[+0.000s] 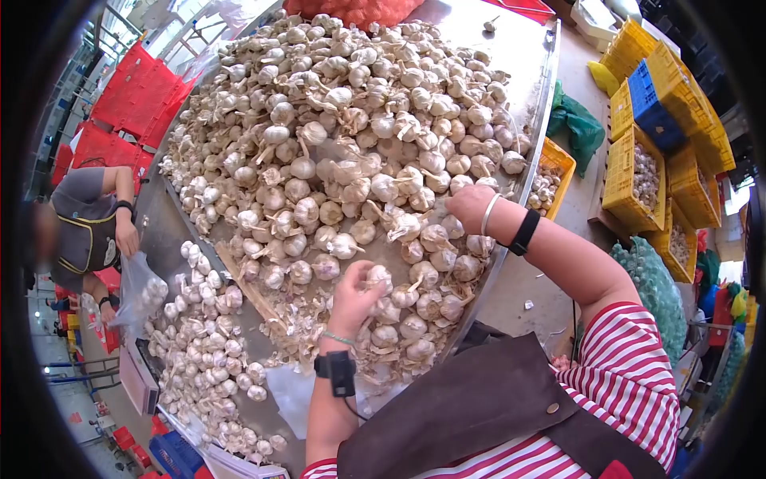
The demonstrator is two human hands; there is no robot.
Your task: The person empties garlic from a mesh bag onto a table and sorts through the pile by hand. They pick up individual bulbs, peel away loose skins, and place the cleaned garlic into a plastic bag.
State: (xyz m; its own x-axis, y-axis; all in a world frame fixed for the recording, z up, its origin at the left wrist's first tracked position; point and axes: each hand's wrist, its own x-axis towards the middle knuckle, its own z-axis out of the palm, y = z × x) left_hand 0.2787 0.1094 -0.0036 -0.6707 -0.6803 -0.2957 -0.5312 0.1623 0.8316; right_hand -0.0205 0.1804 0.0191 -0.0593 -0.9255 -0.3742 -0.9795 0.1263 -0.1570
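A large heap of garlic bulbs (303, 168), many with stems and dry skins, covers the metal table (527, 72). My left hand (355, 302) is at the near side of the heap, its fingers closed on a pale garlic bulb (378, 278). Further right, my right hand (469, 206) reaches into the heap's right side; its fingers point down among the bulbs and are largely hidden. Left of a wooden strip (251, 291) lies a smaller pile of cleaner, stemless bulbs (211, 351). Loose skins (299, 319) are scattered near my left hand.
At the left, a co-worker (84, 215) holds a clear plastic bag (142, 291) with bulbs. Red crates (136, 96) stand behind. Yellow crates (630, 180) of garlic, a blue crate (654, 104) and a green net sack (650, 279) are on the right. A red net sack (351, 9) lies at the far edge.
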